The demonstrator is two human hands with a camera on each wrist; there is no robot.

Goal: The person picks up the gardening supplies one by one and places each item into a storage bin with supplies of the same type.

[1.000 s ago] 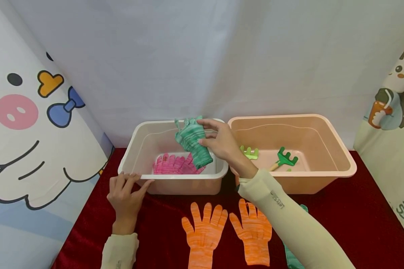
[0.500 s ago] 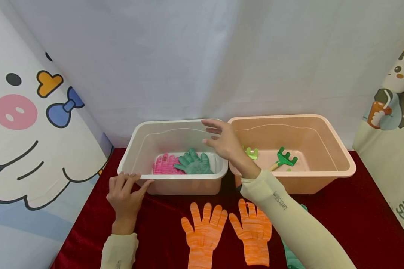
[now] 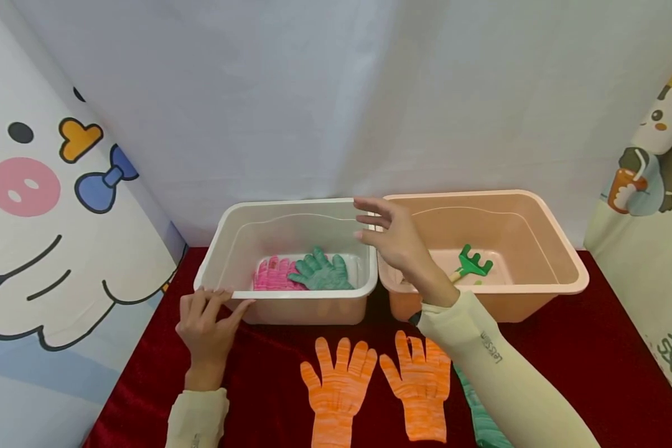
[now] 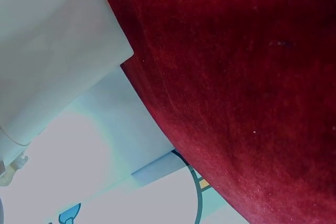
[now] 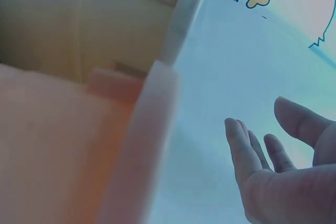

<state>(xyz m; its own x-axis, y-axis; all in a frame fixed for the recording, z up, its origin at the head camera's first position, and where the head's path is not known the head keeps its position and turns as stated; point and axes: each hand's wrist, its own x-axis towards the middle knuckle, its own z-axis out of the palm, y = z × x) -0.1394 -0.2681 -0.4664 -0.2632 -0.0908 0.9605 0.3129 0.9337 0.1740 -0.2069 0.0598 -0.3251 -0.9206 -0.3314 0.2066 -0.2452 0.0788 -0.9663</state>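
Note:
My left hand holds the front left corner of a white plastic bin, fingers over the rim and thumb along its front. Inside that bin a green knit glove lies palm up, partly covering pink gloves. My right hand hovers over the spot where the white bin meets a peach bin. Its fingers are spread and nothing is between them, as the right wrist view also shows of the hand. The left wrist view catches the white bin's outer corner.
Two orange gloves, one left and one right, lie flat on the dark red cloth before the bins. Another green glove is partly under my right forearm. A small green rake lies in the peach bin.
My right hand has let go of the green glove, which dropped onto the pink ones in the white bin. That hand then moved right, towards the peach bin. My left hand stayed put.

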